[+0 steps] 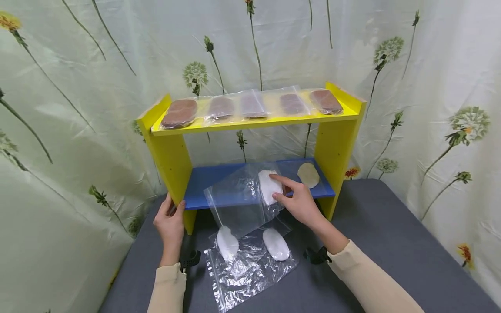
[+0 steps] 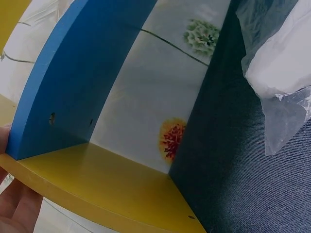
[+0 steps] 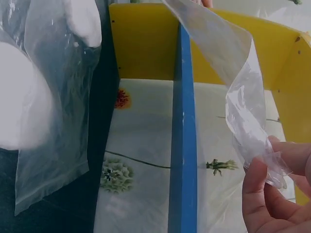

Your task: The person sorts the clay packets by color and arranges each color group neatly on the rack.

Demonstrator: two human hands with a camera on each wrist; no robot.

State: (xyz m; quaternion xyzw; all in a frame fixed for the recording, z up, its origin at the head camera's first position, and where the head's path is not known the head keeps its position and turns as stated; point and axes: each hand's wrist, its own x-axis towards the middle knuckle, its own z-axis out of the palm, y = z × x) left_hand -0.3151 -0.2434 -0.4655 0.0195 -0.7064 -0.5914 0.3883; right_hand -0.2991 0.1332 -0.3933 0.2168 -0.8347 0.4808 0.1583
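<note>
My right hand [image 1: 300,203] pinches a clear zip bag [image 1: 236,206] by the end with a white oval pad [image 1: 268,188] in it. The bag hangs slanting over the front of the blue lower shelf [image 1: 199,184]. In the right wrist view, thumb and fingertips squeeze the bag's gathered plastic [image 3: 248,107]. My left hand [image 1: 170,224] grips the front edge of the yellow left side panel [image 1: 168,161], thumb on one side, fingers on the other. Two more bagged white pads, a left one [image 1: 227,243] and a right one [image 1: 276,244], lie on the table below.
A pale round piece [image 1: 308,175] in a bag lies at the blue shelf's right end. Several bagged reddish-brown pieces [image 1: 180,113] line the yellow top shelf [image 1: 235,126]. The dark grey table [image 1: 368,234] meets a flower-patterned curtain [image 1: 411,108] behind.
</note>
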